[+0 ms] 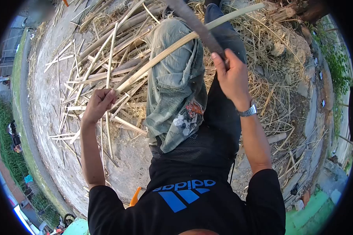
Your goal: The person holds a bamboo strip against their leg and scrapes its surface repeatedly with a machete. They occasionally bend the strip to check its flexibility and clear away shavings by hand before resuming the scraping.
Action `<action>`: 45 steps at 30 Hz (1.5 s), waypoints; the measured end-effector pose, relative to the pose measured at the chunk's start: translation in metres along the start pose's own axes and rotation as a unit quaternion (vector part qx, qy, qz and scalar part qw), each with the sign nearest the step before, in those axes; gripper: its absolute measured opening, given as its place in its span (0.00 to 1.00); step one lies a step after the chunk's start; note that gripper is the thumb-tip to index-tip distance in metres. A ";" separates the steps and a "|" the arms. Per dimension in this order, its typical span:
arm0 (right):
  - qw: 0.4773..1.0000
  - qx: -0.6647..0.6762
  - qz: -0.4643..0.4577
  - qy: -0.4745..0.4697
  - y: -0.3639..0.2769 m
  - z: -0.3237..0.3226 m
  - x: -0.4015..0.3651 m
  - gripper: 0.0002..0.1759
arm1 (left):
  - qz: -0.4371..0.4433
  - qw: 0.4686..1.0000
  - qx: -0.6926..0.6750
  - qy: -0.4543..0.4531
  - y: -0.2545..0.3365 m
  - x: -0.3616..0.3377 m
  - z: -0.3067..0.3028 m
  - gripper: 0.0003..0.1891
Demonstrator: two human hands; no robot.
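My left hand (pixel 99 104) is closed around the near end of a long split bamboo strip (pixel 161 58). The strip slants up to the right across my lap, pale along most of its length and greener at its far tip. In my right hand (pixel 233 76), which wears a metal wristwatch (pixel 248 111), is a long dark-bladed knife (pixel 198 28). Its blade points up and left and crosses over the strip. Most of the knife's handle is hidden by my fingers. Beneath the strip, a worn grey-green cloth (pixel 172 74) covers my left leg.
Many split bamboo strips (pixel 110 58) lie scattered on the concrete ground (pixel 47 105) to the left. Shavings (pixel 262 84) and rubble are piled on the right. Something orange (pixel 135 196) shows beside my left side. Green plants (pixel 333 62) stand at the right edge.
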State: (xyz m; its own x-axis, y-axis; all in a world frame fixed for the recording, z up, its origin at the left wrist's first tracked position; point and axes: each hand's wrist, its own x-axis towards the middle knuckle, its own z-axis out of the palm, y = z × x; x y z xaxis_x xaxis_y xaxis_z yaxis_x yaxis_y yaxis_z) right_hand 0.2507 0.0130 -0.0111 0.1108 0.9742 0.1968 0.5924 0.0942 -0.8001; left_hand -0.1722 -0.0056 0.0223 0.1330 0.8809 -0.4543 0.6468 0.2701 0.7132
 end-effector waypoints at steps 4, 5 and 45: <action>0.991 -0.015 0.074 0.113 0.044 -0.021 0.040 0.21 | 0.011 1.000 -0.018 -0.005 0.004 0.003 -0.001 0.28; 0.990 -0.006 0.086 0.109 0.048 -0.013 0.039 0.21 | 0.022 1.000 0.007 0.000 0.004 0.007 0.003 0.28; 0.998 -0.001 0.033 0.058 -0.005 0.016 0.024 0.19 | 0.201 0.940 0.085 0.262 0.013 -0.009 0.053 0.12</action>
State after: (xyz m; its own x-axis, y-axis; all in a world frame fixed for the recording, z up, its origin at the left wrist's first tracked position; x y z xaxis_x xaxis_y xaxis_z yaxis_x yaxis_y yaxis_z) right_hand 0.2375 0.0389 -0.0114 0.2411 0.9482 0.2069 0.5828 0.0290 -0.8121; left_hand -0.1255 -0.0307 0.0075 0.0336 0.9810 0.1910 0.7401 -0.1529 0.6549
